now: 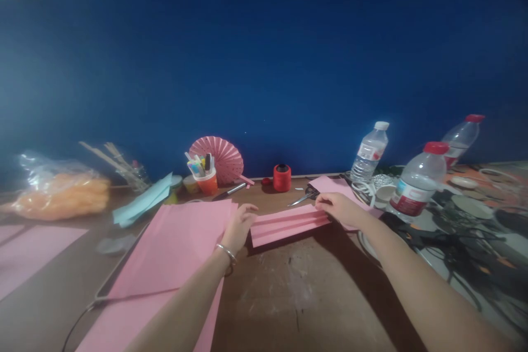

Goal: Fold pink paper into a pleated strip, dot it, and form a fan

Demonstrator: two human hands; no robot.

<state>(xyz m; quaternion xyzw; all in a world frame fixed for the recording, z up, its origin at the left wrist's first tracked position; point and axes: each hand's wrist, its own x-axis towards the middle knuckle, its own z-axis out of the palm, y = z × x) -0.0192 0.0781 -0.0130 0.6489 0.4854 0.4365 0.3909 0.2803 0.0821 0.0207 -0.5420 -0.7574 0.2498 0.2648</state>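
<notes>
A pink sheet of paper folded in lengthwise pleats (289,226) is stretched between my two hands, a little above the brown table. My left hand (238,228), with a silver bangle at the wrist, has its curled fingers at the strip's left end; the thumb's contact is partly hidden. At the right end, my right hand (336,208) pinches the strip between thumb and fingers. Left of my left hand lies a stack of pink paper sheets (181,247). Behind the strip are scissors (303,198) and a spool of red thread (282,179).
A pink folded fan (218,157) stands behind a cup of pens (206,182). Water bottles (418,184) and clutter with cables (462,231) fill the right side. At left are a bag of orange material (61,192), light-blue paper (144,203) and wooden sticks (113,162). A blue partition (264,66) rises behind.
</notes>
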